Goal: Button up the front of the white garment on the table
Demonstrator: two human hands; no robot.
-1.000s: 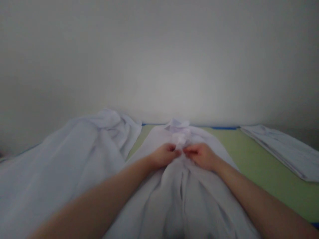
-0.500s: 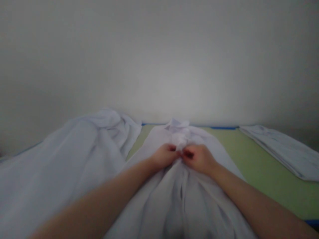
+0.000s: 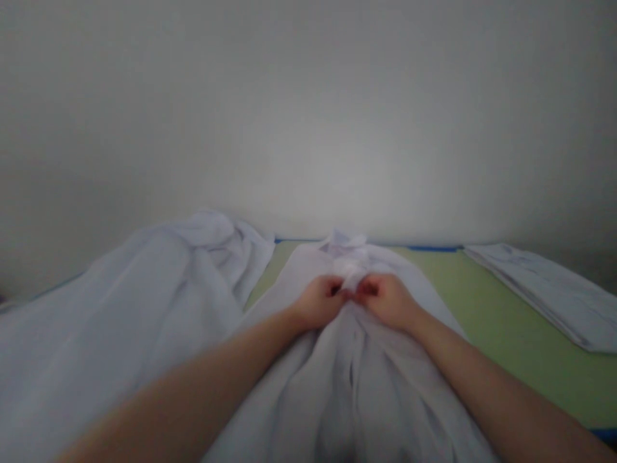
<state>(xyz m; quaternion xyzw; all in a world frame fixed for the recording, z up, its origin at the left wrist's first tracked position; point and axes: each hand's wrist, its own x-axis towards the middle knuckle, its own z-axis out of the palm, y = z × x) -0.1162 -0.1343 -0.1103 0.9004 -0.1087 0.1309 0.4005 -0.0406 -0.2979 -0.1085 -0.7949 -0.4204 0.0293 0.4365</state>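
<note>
A white garment (image 3: 337,379), seemingly a coat or shirt, lies lengthwise in front of me with its collar (image 3: 349,241) toward the wall. Below that collar, my left hand (image 3: 324,301) pinches the front of the cloth. My right hand (image 3: 388,301) pinches it from the other side, and the fingertips of both hands nearly meet at the middle line. Folds fan out from this spot toward me. Blur and the fingers hide whatever small part of the cloth is between them.
A loose heap of white cloth (image 3: 144,289) covers the left side. On the right lies a folded white garment (image 3: 549,289). The green table top (image 3: 520,347) has a blue edge (image 3: 431,248). Behind it rises a plain grey wall (image 3: 308,116).
My right hand has shifted up slightly, and its fingers have moved a little against the cloth. My left hand stays in nearly the same place. The garments have hardly moved.
</note>
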